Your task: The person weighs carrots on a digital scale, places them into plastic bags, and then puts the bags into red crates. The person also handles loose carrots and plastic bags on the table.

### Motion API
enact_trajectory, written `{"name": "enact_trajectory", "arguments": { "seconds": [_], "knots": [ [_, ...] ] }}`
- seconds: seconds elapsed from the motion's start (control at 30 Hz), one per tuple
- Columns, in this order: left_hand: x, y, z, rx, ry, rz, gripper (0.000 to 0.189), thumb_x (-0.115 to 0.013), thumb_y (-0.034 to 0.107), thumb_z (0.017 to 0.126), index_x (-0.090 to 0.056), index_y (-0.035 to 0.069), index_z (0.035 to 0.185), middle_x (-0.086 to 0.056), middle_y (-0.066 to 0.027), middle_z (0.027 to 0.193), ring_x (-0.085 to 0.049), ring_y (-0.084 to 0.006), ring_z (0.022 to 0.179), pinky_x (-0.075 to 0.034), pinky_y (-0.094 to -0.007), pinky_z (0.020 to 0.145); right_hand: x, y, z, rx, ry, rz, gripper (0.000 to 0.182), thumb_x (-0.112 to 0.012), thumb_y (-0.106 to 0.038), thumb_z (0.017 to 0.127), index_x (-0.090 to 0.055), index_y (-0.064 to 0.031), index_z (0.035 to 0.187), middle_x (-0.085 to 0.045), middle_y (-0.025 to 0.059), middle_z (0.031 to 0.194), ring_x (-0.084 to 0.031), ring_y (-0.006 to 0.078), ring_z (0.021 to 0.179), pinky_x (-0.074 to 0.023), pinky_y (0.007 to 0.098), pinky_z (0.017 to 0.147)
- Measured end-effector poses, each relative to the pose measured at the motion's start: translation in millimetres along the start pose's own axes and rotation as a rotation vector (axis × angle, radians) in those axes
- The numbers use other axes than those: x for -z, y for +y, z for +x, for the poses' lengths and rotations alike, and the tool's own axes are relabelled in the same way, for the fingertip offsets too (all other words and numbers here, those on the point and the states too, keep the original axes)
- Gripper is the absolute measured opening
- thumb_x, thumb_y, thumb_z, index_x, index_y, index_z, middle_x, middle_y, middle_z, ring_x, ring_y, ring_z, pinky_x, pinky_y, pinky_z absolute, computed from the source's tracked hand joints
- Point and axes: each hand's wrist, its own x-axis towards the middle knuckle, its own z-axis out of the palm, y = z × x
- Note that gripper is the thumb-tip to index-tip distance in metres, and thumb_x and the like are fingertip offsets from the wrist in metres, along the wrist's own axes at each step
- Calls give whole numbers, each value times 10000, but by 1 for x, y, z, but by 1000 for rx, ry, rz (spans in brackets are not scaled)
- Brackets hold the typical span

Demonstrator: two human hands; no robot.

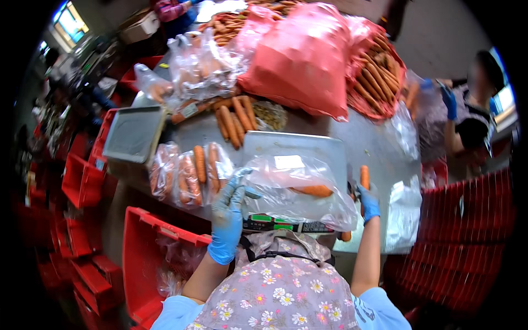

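Note:
A clear plastic bag [268, 202] with a carrot [315, 190] inside lies across the metal pan of a digital scale [264, 226]. My left hand [231, 206], in a blue glove, is beside the bag's left end with fingers extended; whether it touches the bag I cannot tell. My right hand [369, 202], also gloved, grips an upright carrot [364, 177] to the right of the scale. Part of another carrot [345, 236] shows near the table's front edge. Bagged carrots [189, 177] lie left of the scale, and loose carrots [235, 119] lie behind them.
Large pink sacks [301, 62] and an open sack of carrots [377, 80] stand at the back. A metal tray [134, 132] is at the left, a red crate [138, 264] below it. Flat plastic bags [404, 214] lie at the right. A co-worker [474, 107] stands beyond, near stacked red crates [466, 231].

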Motion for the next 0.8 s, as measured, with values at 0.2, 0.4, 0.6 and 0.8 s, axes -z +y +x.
{"name": "enact_trajectory", "arguments": {
  "seconds": [0.2, 0.4, 0.6, 0.8],
  "knots": [
    [-15, -1, 4, -28, -36, -25, 319, -432, 73, 923, -518, 17, 1225, -629, -35, 780, -372, -8, 493, -303, -138, 446, 0, 40, 29, 273, 152, -243, 449, -632, -51, 736, -524, -14, 1170, -608, 164, 1060, -600, 286, 950, -463, 351, 823],
    [-22, 2, 8, -29, -45, -23, 300, -441, 72, 927, -550, 46, 1205, -624, -13, 748, -333, 6, 480, -274, -139, 440, -8, 36, 12, 247, 170, -87, 394, -610, -44, 803, -509, 13, 1180, -610, 91, 1015, -601, 145, 864, -486, 249, 754],
    [-19, -9, 6, -4, 10, 9, 300, -446, 96, 933, -547, 56, 1213, -626, -19, 750, -338, 2, 485, -277, -141, 446, 8, 49, -5, 86, 165, 283, 320, -549, -48, 870, -499, 39, 1174, -620, 78, 916, -583, 102, 710, -480, 220, 646],
    [-27, -9, 5, -10, -47, -52, 307, -448, 81, 928, -536, 45, 1220, -638, -41, 783, -343, 0, 490, -276, -141, 450, 16, 81, -53, 217, 375, -53, 449, -597, -119, 829, -456, 10, 1236, -562, 184, 1108, -602, 226, 870, -483, 324, 746]
  ]
}}
